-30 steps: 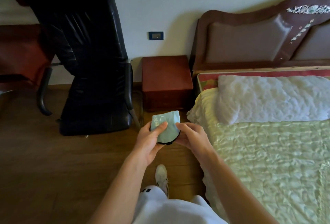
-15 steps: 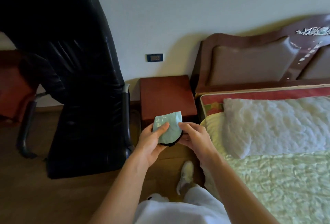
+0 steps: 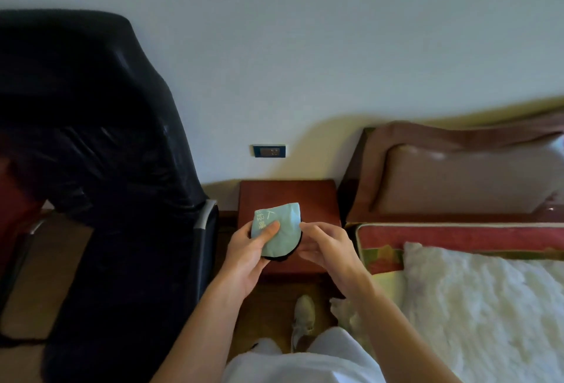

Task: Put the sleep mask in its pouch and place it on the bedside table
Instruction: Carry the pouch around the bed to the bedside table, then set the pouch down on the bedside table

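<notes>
Above the bedside table (image 3: 308, 196), centre frame, the pouch (image 3: 279, 231) is being pinched by the left hand (image 3: 247, 256); the right hand (image 3: 328, 253), fingers half-curled, is touching its right edge.

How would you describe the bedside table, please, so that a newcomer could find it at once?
Start from the padded brown headboard against the white wall. Directly left of it, between the bed and the black leather office chair, stands the small reddish-brown wooden bedside table. It is the only low, boxy piece there, below the dark wall socket.
</notes>
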{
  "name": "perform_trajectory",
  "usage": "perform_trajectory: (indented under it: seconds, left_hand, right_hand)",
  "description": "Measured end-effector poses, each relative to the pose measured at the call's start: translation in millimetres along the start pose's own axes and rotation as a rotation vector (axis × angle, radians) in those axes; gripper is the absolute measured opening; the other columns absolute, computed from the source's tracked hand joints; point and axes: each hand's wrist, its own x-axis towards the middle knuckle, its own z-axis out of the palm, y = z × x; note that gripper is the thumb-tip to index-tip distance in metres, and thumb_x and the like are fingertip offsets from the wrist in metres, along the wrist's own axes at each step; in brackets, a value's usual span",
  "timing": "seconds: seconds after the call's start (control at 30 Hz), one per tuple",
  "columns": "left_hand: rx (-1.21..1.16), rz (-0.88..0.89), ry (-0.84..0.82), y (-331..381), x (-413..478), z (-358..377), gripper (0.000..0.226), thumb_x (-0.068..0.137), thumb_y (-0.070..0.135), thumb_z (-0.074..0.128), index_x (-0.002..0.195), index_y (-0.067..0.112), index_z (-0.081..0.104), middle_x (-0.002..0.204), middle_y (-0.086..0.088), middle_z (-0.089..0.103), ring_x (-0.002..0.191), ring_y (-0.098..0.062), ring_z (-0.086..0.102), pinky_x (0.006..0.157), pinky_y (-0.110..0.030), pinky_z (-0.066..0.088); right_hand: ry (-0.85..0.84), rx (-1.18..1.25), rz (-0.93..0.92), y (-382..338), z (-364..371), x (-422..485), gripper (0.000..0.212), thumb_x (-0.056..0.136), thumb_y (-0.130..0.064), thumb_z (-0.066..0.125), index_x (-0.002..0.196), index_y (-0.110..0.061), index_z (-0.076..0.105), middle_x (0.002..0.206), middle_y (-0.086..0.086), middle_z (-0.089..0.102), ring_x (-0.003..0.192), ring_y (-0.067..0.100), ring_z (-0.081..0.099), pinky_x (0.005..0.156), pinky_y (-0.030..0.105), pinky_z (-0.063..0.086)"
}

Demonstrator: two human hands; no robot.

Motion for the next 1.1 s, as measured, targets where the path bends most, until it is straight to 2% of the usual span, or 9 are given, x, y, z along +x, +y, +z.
perform_trajectory:
  seconds: [0.17,0.5,0.67,0.8,0.9,0.93,1.0,1.1]
  left_hand:
    - [-0.072,-0.004,0.04,28,55,33,0.038,0.083,0.016,0.074,0.119,0.009,0.066,0.112,-0.014,0.074,0.102,-0.026,0.072,0.077,-0.035,0.06]
    - [-0.074,-0.085,0.087,41,116,45,0.032,0.086,0.012,0.071,0.117,0.006,0.066,0.113,-0.018,0.073,0.101,-0.028,0.072,0.075,-0.035,0.059]
    - [-0.103,-0.139,0.099,42,140,42,0.031,0.087,0.007,0.068,0.118,0.005,0.065,0.114,-0.018,0.072,0.101,-0.029,0.071,0.075,-0.035,0.059]
    - [-0.122,-0.192,0.12,32,167,31,0.03,0.086,0.007,0.07,0.116,0.004,0.066,0.114,-0.019,0.072,0.102,-0.029,0.071,0.073,-0.034,0.059]
    - [-0.141,-0.25,0.167,9,191,20,0.028,0.088,0.006,0.068,0.115,0.004,0.065,0.117,-0.018,0.07,0.107,-0.031,0.067,0.081,-0.039,0.057]
    - [-0.144,-0.276,0.177,-2,201,16,0.026,0.088,0.006,0.067,0.115,0.005,0.065,0.118,-0.018,0.069,0.109,-0.031,0.066,0.083,-0.04,0.056]
    - [-0.142,-0.322,0.199,-25,221,7,0.022,0.09,0.004,0.065,0.111,0.009,0.064,0.119,-0.016,0.067,0.11,-0.031,0.064,0.086,-0.041,0.055]
    - [-0.097,-0.38,0.247,-59,251,-3,0.02,0.089,0.001,0.066,0.106,0.012,0.063,0.117,-0.015,0.066,0.109,-0.03,0.063,0.088,-0.043,0.054]
  right_hand:
    - [-0.03,0.0,0.047,-37,-16,69,0.023,0.091,-0.03,0.07,0.103,-0.011,0.077,0.09,0.01,0.082,0.088,0.02,0.079,0.076,0.031,0.06]
    - [-0.027,-0.008,0.146,-36,-19,134,0.017,0.092,-0.026,0.07,0.097,-0.013,0.078,0.09,0.016,0.081,0.088,0.025,0.079,0.075,0.032,0.062]
    - [0.012,-0.065,0.144,-30,-19,152,0.02,0.085,-0.035,0.076,0.092,-0.017,0.079,0.085,0.009,0.082,0.082,0.019,0.079,0.068,0.028,0.062]
    - [0.076,-0.287,0.074,-11,-28,172,0.027,0.085,-0.046,0.073,0.098,-0.023,0.076,0.09,0.0,0.08,0.09,0.016,0.076,0.08,0.032,0.063]
    - [0.122,-0.472,0.027,14,-39,188,0.027,0.089,-0.046,0.07,0.105,-0.024,0.074,0.097,-0.011,0.075,0.091,0.0,0.069,0.069,0.008,0.05]
    - [0.138,-0.511,0.02,26,-42,195,0.026,0.09,-0.044,0.07,0.106,-0.024,0.074,0.097,-0.013,0.074,0.09,-0.003,0.066,0.066,0.005,0.047]
    - [0.141,-0.592,0.003,52,-49,211,0.024,0.093,-0.039,0.068,0.108,-0.022,0.072,0.1,-0.01,0.073,0.092,-0.001,0.065,0.07,0.007,0.046]
    - [0.104,-0.769,-0.025,92,-57,235,0.023,0.096,-0.029,0.065,0.115,-0.017,0.069,0.108,-0.001,0.071,0.101,0.015,0.067,0.085,0.028,0.053]
